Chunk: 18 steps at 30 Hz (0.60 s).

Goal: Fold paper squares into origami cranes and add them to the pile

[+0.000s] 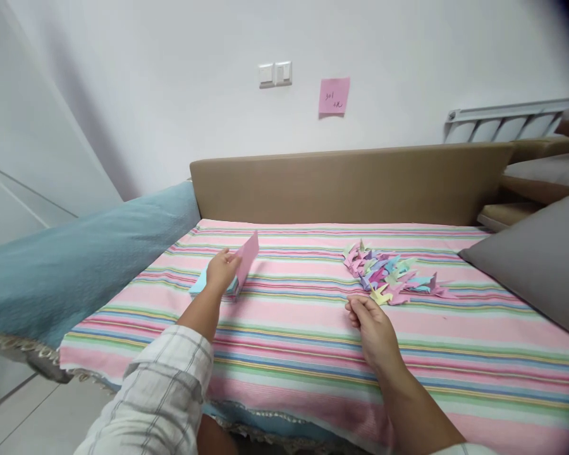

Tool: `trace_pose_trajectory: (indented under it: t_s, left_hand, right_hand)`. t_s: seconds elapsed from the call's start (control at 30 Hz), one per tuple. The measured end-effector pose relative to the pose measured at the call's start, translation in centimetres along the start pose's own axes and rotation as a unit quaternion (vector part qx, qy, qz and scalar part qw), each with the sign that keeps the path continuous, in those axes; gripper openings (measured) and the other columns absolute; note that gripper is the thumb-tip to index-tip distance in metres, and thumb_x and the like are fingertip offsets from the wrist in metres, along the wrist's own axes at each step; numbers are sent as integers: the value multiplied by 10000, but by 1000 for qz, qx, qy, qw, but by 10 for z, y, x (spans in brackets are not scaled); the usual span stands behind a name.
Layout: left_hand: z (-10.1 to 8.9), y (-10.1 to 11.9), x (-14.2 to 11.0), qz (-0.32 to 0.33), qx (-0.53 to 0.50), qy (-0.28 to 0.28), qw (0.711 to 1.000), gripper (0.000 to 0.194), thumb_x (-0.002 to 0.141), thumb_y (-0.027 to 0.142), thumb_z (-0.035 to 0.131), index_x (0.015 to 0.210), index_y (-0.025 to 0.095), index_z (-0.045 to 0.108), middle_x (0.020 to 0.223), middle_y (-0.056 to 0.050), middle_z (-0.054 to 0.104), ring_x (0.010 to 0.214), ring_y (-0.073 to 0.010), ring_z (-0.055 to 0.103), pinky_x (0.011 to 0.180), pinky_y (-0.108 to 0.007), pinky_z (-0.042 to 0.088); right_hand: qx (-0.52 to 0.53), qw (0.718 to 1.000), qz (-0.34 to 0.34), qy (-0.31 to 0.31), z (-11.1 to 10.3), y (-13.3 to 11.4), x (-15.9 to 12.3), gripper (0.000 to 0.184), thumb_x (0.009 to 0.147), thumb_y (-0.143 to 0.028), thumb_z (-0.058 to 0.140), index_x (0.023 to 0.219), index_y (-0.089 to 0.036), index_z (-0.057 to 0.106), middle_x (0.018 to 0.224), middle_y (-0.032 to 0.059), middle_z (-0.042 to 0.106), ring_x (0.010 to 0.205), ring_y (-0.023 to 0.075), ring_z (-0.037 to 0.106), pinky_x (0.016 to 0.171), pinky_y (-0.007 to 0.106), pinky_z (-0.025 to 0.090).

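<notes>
Left hand [222, 270] lifting pink sheet [247, 258] off paper stack [213, 285]; right hand [373, 328] loosely curled.

The pink sheet [247, 258] and the folded cranes [391, 273] are thin, matt paper. The striped bedspread [303, 328] is woven cloth, softly ribbed. The headboard [351, 183] looks like smooth tan fabric, the grey cushion [535, 265] like matt cloth.

A white wall [171, 76] carries a light switch [275, 74] and a pink note [334, 96]. Below runs a tan headboard [351, 183] behind a bed with a striped sheet [478, 354]; a grey cushion [540, 265] lies beside it.
</notes>
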<state>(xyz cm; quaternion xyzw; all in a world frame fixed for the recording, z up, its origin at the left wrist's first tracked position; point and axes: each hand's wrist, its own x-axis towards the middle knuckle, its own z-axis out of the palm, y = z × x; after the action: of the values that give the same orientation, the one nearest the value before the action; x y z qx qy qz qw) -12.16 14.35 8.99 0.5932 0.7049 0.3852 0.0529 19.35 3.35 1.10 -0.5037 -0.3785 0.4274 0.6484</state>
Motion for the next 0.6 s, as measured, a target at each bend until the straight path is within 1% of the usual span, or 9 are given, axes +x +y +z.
trace_pose_trajectory:
  t_s: [0.03,0.1,0.17,0.23,0.3,0.37,0.43,0.53,0.6]
  left_hand:
    - [-1,14,-9,54,-2,-3,999,261,763,354,522,849,215,724,1242,-45,596,1136,-247,544,942,-334,417]
    - [-1,40,-35,154,16,-30,987,252,788,339,520,888,235,726,1235,-40,603,1111,-234,562,998,-373,377]
    - [6,62,-72,215,47,-45,975,210,800,321,537,885,277,724,1186,-23,635,1092,-238,570,1066,-478,267]
    - [18,75,-113,263,60,-78,960,180,813,293,544,845,299,721,1128,-7,667,1062,-231,585,1082,-542,190]
    - [32,77,-149,280,59,-121,950,166,812,267,557,857,305,712,1092,-6,683,1032,-227,597,1071,-571,183]
    - [45,73,-176,285,53,-154,945,165,812,243,561,864,301,706,1064,-10,694,1007,-223,606,1064,-590,176]
    - [56,64,-191,294,43,-180,938,162,813,236,560,849,299,705,1053,-10,697,978,-217,618,1058,-592,192]
    - [66,52,-198,308,31,-208,928,154,820,267,556,850,301,704,1057,-23,695,969,-227,622,1038,-602,232]
    - [70,47,-198,321,24,-218,921,161,830,294,543,859,306,701,1062,-29,692,963,-225,623,1028,-596,256]
  right_hand:
    - [-11,1000,-5,-2,0,0,1,354,711,-493,616,881,-183,615,765,21,601,613,118,495,548,228,421]
    - [-55,998,-18,-13,-2,2,2,367,721,-495,593,910,-181,612,778,25,604,626,128,510,574,245,436]
    - [-121,991,-34,-43,-5,6,2,387,725,-483,576,964,-180,604,786,28,603,654,148,537,620,276,464]
    - [-205,973,-69,-77,-9,12,0,425,741,-449,553,1071,-182,568,866,49,613,748,183,577,713,331,492]
    - [-319,930,-147,-110,-14,20,-3,524,716,-357,586,1203,-187,495,1070,93,588,959,238,566,866,410,466]
    - [-409,870,-248,-118,-19,28,-6,648,674,-281,616,1284,-177,424,1265,137,480,1191,298,431,1008,483,361]
    - [-457,825,-306,-130,-24,33,-9,695,697,-219,576,1350,-192,341,1349,140,389,1271,294,346,1036,490,341]
    - [-492,795,-336,-116,-31,36,-11,714,698,-136,541,1374,-171,314,1377,164,326,1297,295,300,1043,493,337]
    - [-504,783,-340,-132,-37,36,-11,644,699,-107,542,1325,-183,413,1371,160,339,1280,298,320,1032,495,348]
